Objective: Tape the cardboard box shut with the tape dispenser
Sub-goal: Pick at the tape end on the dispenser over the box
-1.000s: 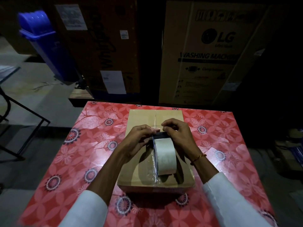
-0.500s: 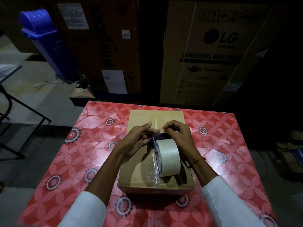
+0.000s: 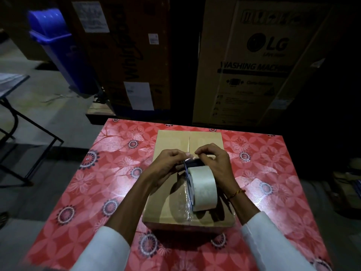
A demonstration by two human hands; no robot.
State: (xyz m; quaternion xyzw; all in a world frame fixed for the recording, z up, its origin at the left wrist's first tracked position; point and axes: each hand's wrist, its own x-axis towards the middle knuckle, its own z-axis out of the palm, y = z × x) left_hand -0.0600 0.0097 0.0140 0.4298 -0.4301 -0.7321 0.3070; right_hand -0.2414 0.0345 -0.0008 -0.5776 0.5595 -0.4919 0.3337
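since the earlier frames the left hand (image 3: 168, 165) has drawn its fingers in: half a second ago they lay stretched toward the seam, now they curl so thumb and forefinger pinch at the top of the dispenser. the roll and box sit much as before, low in the centre of the frame.

the cardboard box (image 3: 172, 141) lies flaps-closed on the red flowered tablecloth (image 3: 117, 182), its centre seam running away from the viewer. the tape dispenser (image 3: 202, 189), a pale roll on a dark frame, stands on its edge on the near half of the box top, just right of the seam. a clear strip of tape (image 3: 185, 204) shines along the seam beside the roll's left face, reaching the box's near edge.

the right hand (image 3: 214, 165) arches over the dispenser's dark front end, fingers narrowly bent, fingertips meeting the left hand's at the tape end there. both hands grip with a tight pinch. a thin bangle (image 3: 237, 193) rings the right wrist. white sleeves fill the lower corners.
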